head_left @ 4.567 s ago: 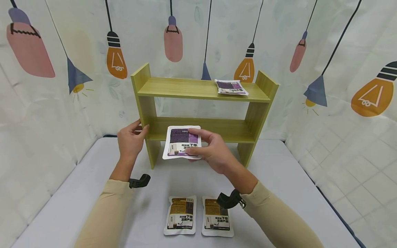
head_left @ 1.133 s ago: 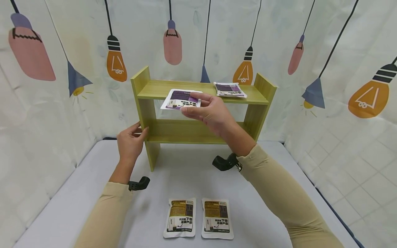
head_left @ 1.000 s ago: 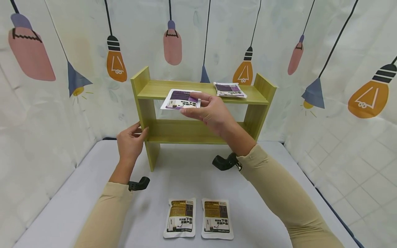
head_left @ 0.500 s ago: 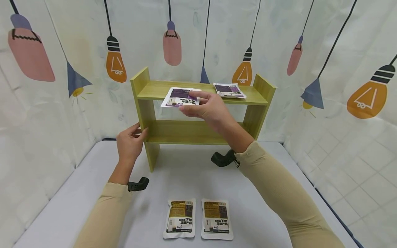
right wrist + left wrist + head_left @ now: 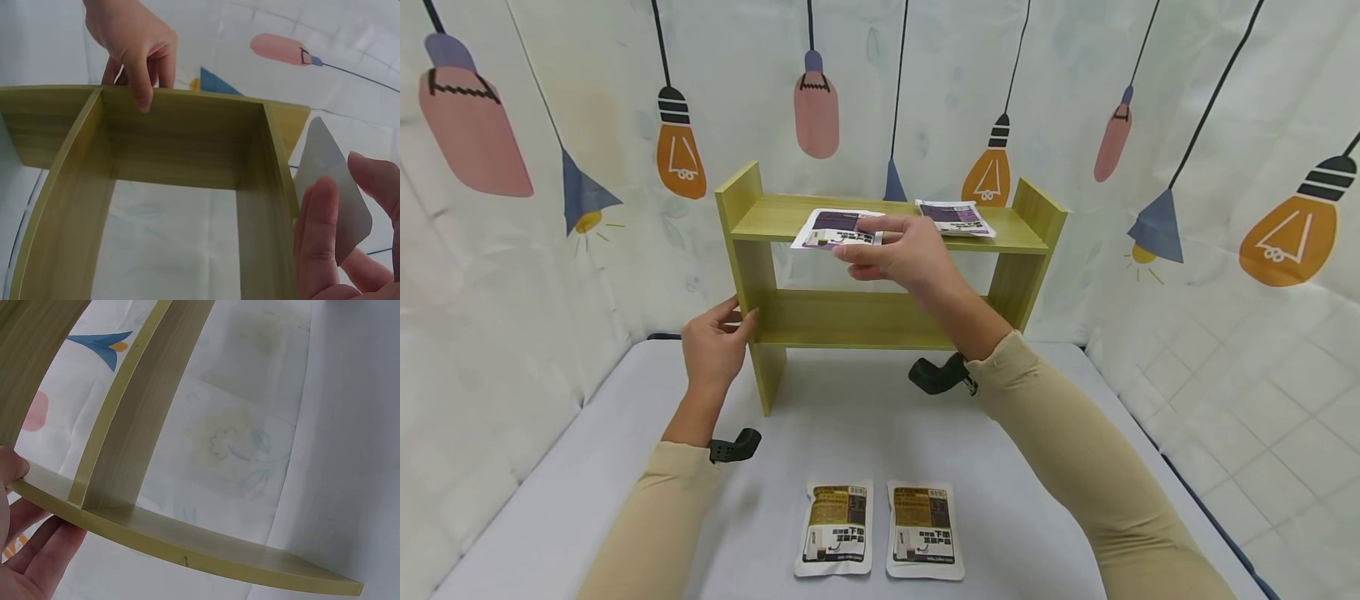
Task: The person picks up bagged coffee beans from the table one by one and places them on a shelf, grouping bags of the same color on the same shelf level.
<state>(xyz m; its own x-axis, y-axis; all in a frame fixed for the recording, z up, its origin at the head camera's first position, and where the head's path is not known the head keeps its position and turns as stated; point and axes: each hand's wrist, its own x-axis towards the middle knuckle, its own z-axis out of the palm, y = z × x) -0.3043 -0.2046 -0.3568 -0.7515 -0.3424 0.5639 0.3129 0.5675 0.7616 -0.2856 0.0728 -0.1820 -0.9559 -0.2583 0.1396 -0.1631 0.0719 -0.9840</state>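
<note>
My left hand (image 5: 715, 346) grips the left side panel of a two-tier wooden shelf rack (image 5: 865, 321), thumb on the inner side and fingers outside. In the left wrist view, fingers (image 5: 47, 556) of that hand wrap the panel's edge. A white pouch (image 5: 829, 229) with a purple label is held by my right hand (image 5: 917, 258) at the top board's front edge, left of middle. Its plain pale underside shows in the right wrist view, beside the top board. Whether the pouch touches the board I cannot tell. More purple-labelled pouches (image 5: 955, 218) lie stacked on the board's right part.
Two pouches with brown-gold labels, one left (image 5: 835, 529) and one right (image 5: 925, 532), lie flat side by side on the white table (image 5: 737, 533) near its front. The rack's upright ends rise above the top board. Behind stands a lamp-patterned curtain (image 5: 880, 100).
Over the last several seconds my right hand has raised the purple-labelled pouch from before the lower board to the top board. Lately it has risen slightly and flattened. My left hand stays put.
</note>
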